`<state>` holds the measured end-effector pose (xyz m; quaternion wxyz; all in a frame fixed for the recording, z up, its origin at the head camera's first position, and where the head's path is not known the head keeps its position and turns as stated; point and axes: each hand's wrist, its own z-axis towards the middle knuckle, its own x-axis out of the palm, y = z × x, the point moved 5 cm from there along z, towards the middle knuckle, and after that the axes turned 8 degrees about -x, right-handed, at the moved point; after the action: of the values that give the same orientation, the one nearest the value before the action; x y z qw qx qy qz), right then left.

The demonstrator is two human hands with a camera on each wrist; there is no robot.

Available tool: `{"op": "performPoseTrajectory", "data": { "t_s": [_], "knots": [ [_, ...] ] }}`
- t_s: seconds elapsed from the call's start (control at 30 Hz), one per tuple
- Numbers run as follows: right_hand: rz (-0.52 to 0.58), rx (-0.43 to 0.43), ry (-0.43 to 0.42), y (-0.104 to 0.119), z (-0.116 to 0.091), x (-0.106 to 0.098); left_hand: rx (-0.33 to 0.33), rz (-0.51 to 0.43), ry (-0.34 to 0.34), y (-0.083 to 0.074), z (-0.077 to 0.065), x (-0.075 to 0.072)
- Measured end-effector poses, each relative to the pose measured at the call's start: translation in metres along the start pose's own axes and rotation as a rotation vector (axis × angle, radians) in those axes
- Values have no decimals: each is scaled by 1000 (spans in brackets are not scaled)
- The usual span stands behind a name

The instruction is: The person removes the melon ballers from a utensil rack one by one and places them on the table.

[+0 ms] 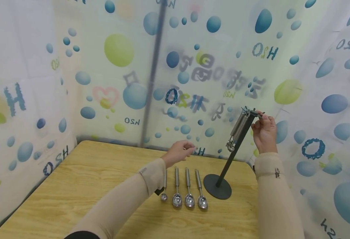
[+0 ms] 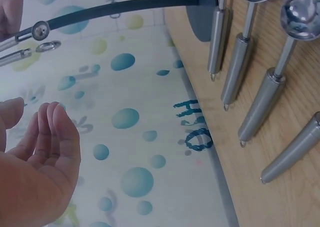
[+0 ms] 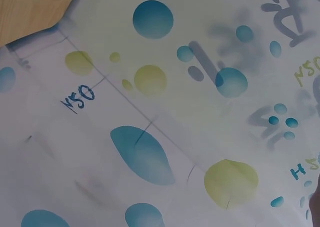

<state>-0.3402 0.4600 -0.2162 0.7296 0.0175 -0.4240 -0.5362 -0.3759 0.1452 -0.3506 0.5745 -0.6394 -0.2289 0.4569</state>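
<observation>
A dark utensil stand (image 1: 234, 151) with a round base (image 1: 217, 191) rises at the right of the table. My right hand (image 1: 265, 134) is at its top, thumb and fingers pinching a hook of the rack. On the rack's left side hang steel-handled kitchen utensils (image 1: 237, 127); their small heads overlap, so their kinds are unclear. My left hand (image 1: 179, 153) hovers above the table's far side, holding nothing, its fingers (image 2: 65, 124) loosely bent. Below it, several steel scoops (image 1: 189, 200) lie in a row, heads towards me; the leftmost small-headed scoop (image 1: 164, 197) is partly covered by the left sleeve.
The wooden table (image 1: 109, 172) reaches back to a patterned curtain (image 1: 118, 99) with blue and green spots. Curtain also hangs at both sides. The right wrist view shows mostly curtain and a table corner (image 3: 30, 12).
</observation>
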Motion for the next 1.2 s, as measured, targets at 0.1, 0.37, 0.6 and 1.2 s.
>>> {"op": "performPoseTrajectory", "data": {
  "t_s": [0.1,0.37,0.6,1.2],
  "knots": [
    [22,-16,-16,-2,2,-1,24,15,13,-8,1,5],
    [32,14,-21,-4,10,1,135,47,36,-43,9,19],
    [5,19,-30,-5,12,1,179,65,34,-74,19,36],
    [59,26,-35,-13,7,0,261,157,-98,-112,39,65]
  ]
}}
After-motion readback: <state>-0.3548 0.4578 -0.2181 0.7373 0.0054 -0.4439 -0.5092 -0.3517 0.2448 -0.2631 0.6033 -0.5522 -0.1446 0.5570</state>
